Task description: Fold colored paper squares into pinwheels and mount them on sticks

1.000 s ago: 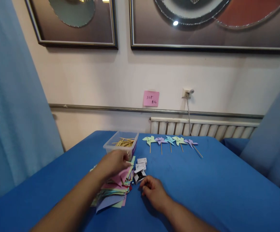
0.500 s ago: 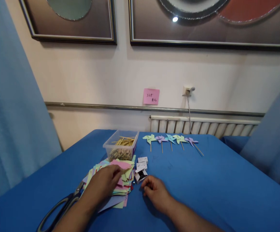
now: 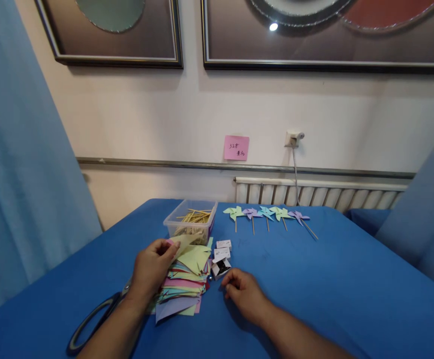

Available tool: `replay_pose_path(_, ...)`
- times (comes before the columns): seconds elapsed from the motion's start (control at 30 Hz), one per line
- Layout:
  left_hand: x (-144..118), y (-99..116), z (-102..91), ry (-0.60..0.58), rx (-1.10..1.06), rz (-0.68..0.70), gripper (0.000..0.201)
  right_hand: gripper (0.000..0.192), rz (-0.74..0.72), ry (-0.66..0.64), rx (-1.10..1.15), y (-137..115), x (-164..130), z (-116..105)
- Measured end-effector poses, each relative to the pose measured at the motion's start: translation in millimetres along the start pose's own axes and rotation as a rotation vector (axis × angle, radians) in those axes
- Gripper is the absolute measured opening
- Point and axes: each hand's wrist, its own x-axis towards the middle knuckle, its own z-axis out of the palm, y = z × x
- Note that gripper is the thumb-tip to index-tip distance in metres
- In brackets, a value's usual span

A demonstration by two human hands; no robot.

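My left hand point(image 3: 150, 267) pinches the pale yellow paper sheet point(image 3: 185, 241) and lifts its edge above the pile. Under it lies a thick stack of coloured paper pieces point(image 3: 187, 282), with cuts showing in several of them. My right hand point(image 3: 246, 295) rests on the cloth beside the stack, fingers curled with thumb and forefinger together; what they hold, if anything, is too small to make out. Just beyond its fingertips is an opened small white box point(image 3: 220, 268) with dark contents. A pair of scissors point(image 3: 93, 320) lies partly behind my left forearm.
A clear plastic tub point(image 3: 169, 223) of thin wooden sticks stands behind the stack. Two more small boxes point(image 3: 222, 254) sit nearby. Several paper pinwheels point(image 3: 266, 213) on sticks line the far side of the blue-covered table point(image 3: 314, 289). Blue curtains point(image 3: 26, 164) hang at the sides.
My left hand has shifted leftward and now raises a yellow sheet; the pink sheet that was on top is mostly out of sight. My right hand has hardly moved.
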Motion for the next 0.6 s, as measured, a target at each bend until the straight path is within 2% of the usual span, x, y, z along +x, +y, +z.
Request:
replay_pose_path(0.27,-5.4,-7.3,6.8,-0.394,-0.039,0.095,0.032,0.019,-0.02,-0.014,-0.04,-2.0,-1.4,-0.6)
replay_pose_path(0.47,0.3,-7.8,-0.2,-0.513,-0.101,0.034,0.028,0.02,-0.028,-0.019,-0.033,-2.3,-1.7,-1.0)
replay_pose_path(0.6,-1.0,-4.1,-2.6,-0.487,-0.063,0.057,0.028,0.019,-0.011,-0.018,-0.021,-1.0,-1.1,-1.3)
